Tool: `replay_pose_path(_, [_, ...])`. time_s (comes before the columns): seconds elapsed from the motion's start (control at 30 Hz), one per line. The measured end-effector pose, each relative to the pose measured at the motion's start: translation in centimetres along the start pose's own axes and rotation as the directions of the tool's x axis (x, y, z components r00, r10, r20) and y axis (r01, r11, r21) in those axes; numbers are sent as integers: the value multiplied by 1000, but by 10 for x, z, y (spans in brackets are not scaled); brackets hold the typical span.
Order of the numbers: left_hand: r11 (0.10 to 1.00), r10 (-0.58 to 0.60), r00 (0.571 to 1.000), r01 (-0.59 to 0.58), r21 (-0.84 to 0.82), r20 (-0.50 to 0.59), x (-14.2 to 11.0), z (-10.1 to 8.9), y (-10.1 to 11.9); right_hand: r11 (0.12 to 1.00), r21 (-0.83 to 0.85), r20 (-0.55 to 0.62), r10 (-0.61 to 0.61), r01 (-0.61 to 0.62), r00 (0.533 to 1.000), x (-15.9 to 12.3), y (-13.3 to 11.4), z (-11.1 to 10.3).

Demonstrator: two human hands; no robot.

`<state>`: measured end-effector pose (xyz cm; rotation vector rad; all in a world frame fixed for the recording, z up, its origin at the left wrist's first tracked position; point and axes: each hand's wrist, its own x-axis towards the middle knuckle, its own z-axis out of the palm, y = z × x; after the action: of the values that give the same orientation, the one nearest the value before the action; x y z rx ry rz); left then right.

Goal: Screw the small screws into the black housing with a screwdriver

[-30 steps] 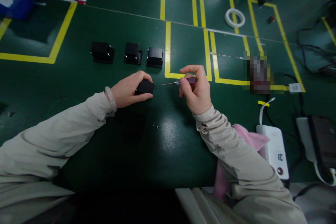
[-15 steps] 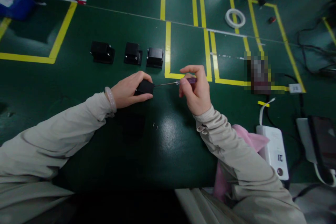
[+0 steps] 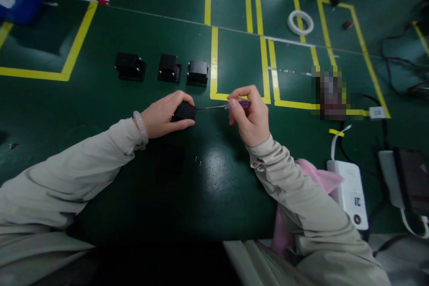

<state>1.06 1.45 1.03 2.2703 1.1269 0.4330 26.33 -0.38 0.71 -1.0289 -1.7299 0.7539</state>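
My left hand (image 3: pixel 167 115) is closed around a small black box-shaped part (image 3: pixel 185 111), thumb along its near side. In my right hand (image 3: pixel 248 114) is a screwdriver (image 3: pixel 238 105) with a purplish clear handle, pinched between thumb and fingers. Its thin shaft points left, and the tip meets the right side of the black part; the exact contact point is too small to make out. Two small screws (image 3: pixel 198 161) lie on the green table (image 3: pixel 221 196) below the hands. A dark flat piece (image 3: pixel 170 159) lies left of them, hard to see.
Beyond my left hand stand three black block assemblies (image 3: pixel 130 66) in a row. Yellow tape outlines (image 3: pixel 214 62) mark the table. A roll of white tape (image 3: pixel 300 23) lies at the back right. Near my right arm are a pink cloth (image 3: pixel 317 176) and a white power bank (image 3: pixel 350 194).
The fingers of my right hand have shifted slightly on the screwdriver handle. My left hand and the black part stay nearly still.
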Motion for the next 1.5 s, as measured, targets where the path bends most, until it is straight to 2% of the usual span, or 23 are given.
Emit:
replay_pose_path(0.23, [1000,-13,1000,13,8,2,0,0,1,999,-1,-15,-41,41,999,0,0,1])
replay_pose_path(0.47, [1000,-5,1000,5,17,-14,2,1,0,1000,8,-33,10,-10,999,1,3,3])
replay_pose_path(0.73, [999,-2,1000,2,36,-16,5,2,3,1000,2,-87,-9,10,996,2,4,4])
replay_pose_path(1.03, [999,-8,1000,9,49,-28,8,5,6,999,45,-127,30,-25,991,3,3,5])
replay_pose_path(1.5, [999,1,999,0,34,-40,8,6,7,1000,29,-128,12,-9,992,2,-1,5])
